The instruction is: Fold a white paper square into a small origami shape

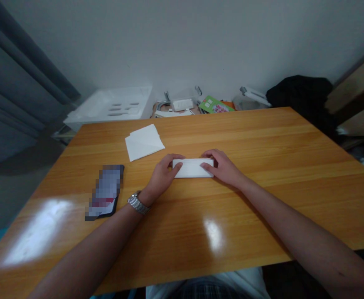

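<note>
A flat white strip of folded paper [192,168] lies lengthwise across the middle of the wooden table [182,232]. My left hand [167,171], with a metal watch [138,202] at its wrist, grips the strip's left end, thumb on top and fingers behind the far edge. At the right end, my right hand [218,166] holds it the same way. Both hands are closed on the paper, and their fingertips are partly hidden. Farther back to the left rest some loose white paper sheets [144,142], overlapping each other.
A phone [107,191] with a blurred screen lies left of my left forearm. Beyond the table's far edge are a white plastic tray [107,104], a green booklet [215,104], assorted small items and a black cloth or bag [300,93]. A grey curtain [16,74] hangs at left.
</note>
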`<state>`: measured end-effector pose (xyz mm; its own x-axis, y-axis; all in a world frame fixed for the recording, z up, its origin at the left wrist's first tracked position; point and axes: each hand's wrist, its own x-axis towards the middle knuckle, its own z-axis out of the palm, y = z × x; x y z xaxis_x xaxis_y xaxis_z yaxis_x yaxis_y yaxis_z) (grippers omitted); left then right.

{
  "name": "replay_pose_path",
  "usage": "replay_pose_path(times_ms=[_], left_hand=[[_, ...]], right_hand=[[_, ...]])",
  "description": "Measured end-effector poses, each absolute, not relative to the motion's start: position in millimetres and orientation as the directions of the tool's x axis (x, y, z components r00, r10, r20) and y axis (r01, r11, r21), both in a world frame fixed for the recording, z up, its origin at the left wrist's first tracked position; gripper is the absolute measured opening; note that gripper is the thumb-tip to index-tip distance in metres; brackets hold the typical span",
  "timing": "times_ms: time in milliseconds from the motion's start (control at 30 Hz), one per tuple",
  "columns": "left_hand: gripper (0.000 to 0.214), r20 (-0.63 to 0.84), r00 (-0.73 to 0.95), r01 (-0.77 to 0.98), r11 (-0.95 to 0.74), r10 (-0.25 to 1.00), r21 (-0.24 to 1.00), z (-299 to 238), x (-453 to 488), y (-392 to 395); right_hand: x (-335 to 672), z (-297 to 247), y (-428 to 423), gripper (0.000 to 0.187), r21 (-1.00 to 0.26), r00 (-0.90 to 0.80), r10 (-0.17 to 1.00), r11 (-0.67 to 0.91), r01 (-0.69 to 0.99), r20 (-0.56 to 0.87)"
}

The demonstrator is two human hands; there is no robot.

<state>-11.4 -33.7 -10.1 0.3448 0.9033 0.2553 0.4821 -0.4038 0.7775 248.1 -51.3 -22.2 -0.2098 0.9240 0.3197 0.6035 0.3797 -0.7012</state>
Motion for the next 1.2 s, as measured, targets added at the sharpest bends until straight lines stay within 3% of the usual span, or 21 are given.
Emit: replay_pose_path(times_ms=[100, 233, 467, 700, 933, 1200], left_hand=[[0.026, 0.252, 0.293, 0.427, -0.361, 0.923, 0.829, -10, -11, -33], [0.027, 0.246, 0.264, 0.395, -0.337, 0.933, 0.855, -12, -11, -32], [0.027, 0.245, 0.271, 0.384, -0.338, 0.931, 0.859, -8, -8, -35], [0.028, 0.206, 0.322, 0.363, -0.322, 0.924, 0.875, -5, -5, -38], [0.032, 0.155, 0.392, 0.26, -0.271, 0.907, 0.927, -8, 2, -43], [0.026, 0.194, 0.406, 0.226, -0.304, 0.893, 0.925, -12, 1, -44]], right_hand=[[250, -24, -51, 0.031, -0.832, -0.133, 0.959, 0.282, 0.478, 0.249], [252, -27, -51, 0.032, -0.875, -0.087, 0.971, 0.239, 0.42, 0.223], [251, -21, -54, 0.029, -0.86, -0.085, 0.969, 0.245, 0.447, 0.231], [251, -3, -61, 0.022, -0.602, -0.234, 0.915, 0.395, 0.694, 0.33], [250, 5, -68, 0.02, -0.744, -0.336, 0.938, 0.287, 0.603, 0.089], [247, 7, -70, 0.021, -0.772, -0.316, 0.941, 0.287, 0.568, 0.117]])
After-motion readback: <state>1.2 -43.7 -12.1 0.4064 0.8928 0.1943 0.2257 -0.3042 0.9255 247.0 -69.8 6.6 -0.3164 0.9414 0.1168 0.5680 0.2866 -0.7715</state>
